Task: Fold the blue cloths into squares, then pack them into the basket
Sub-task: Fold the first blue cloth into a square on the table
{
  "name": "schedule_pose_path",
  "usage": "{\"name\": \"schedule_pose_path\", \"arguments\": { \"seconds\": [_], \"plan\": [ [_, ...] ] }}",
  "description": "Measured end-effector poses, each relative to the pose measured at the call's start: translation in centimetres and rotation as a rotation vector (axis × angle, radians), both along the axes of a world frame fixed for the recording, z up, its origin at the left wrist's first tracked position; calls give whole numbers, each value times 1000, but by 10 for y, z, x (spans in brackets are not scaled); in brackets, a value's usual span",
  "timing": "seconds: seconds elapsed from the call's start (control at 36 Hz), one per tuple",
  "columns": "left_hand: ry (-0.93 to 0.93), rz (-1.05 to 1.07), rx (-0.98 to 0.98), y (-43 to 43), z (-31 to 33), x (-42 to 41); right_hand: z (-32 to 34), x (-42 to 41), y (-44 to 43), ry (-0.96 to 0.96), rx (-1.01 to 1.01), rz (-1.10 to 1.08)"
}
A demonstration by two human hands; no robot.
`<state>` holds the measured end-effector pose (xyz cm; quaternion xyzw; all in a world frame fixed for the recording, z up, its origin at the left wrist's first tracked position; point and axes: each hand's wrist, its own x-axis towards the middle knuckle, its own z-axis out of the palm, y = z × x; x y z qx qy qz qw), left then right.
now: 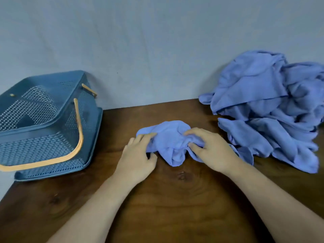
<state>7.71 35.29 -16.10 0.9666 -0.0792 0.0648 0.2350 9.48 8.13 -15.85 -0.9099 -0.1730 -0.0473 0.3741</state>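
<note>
A person's left hand (138, 155) and right hand (210, 149) grip a crumpled blue cloth (168, 135) at the middle of the bench (175, 199), fingers (192, 132) pinching its bunched edges on either side. Folding appears only to be starting: the cloth must next be spread flat. The basket (52, 151) waits at left, and the unfolded pile (271, 106) lies at right.
</note>
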Motion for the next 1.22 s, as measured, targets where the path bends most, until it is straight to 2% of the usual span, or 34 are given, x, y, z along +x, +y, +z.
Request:
{"name": "schedule_pose_path", "arguments": {
  "seconds": [0.06, 0.11, 0.17, 0.25, 0.33, 0.42, 0.47, 0.53, 0.58, 0.61, 0.72, 0.75, 0.81, 0.86, 0.92, 1.03, 1.08, 1.17, 1.22],
  "plan": [
    [-84, -19, 81, 17, -2, 9, 10, -3, 5, 58, 43, -18],
    [-165, -1, 92, 24, -6, 17, 18, -4, 6, 18, -28, -70],
    [-175, 6, -50, 26, -6, 20, 29, -10, 5, 9, -30, -91],
    [-149, -59, -386, 27, 3, 11, 48, -26, 2, 88, 106, -45],
    [-17, -280, -633, 26, 17, 6, 67, -38, -11, 197, 211, 45],
    [230, -430, -849, 31, 31, 13, 86, -34, -22, 499, 237, 289],
    [340, -440, -956, 34, 42, 19, 98, -27, -27, 666, 124, 440],
    [374, -415, -1037, 36, 52, 26, 108, -20, -29, 677, -5, 513],
    [355, -332, -1076, 34, 53, 37, 112, -13, -27, 614, -4, 458],
    [327, -263, -1102, 32, 50, 45, 110, -6, -24, 565, 56, 365],
    [18, 166, -1382, 24, 30, 78, 87, 37, -1, 338, 529, -117],
    [-55, 247, -1381, 25, 26, 80, 80, 46, 5, 342, 658, -201],
    [-173, 298, -1123, 27, 17, 76, 59, 59, 11, 382, 768, -282],
    [-186, 206, -790, 25, 2, 66, 41, 51, 11, 344, 635, -340],
    [-155, 105, -611, 18, -7, 56, 30, 38, 8, 288, 456, -333],
    [-148, 35, -475, 8, -1, 38, 18, 20, 2, 271, 241, -202],
    [-77, -5, -435, 2, -1, 28, 14, 10, -5, 243, 182, -177],
    [-25, -8, -216, -6, -6, 15, 6, -5, -12, 182, 120, -142],
    [-39, -8, -180, -10, -7, 11, 4, -14, -10, 119, -3, -101]
  ]
}}
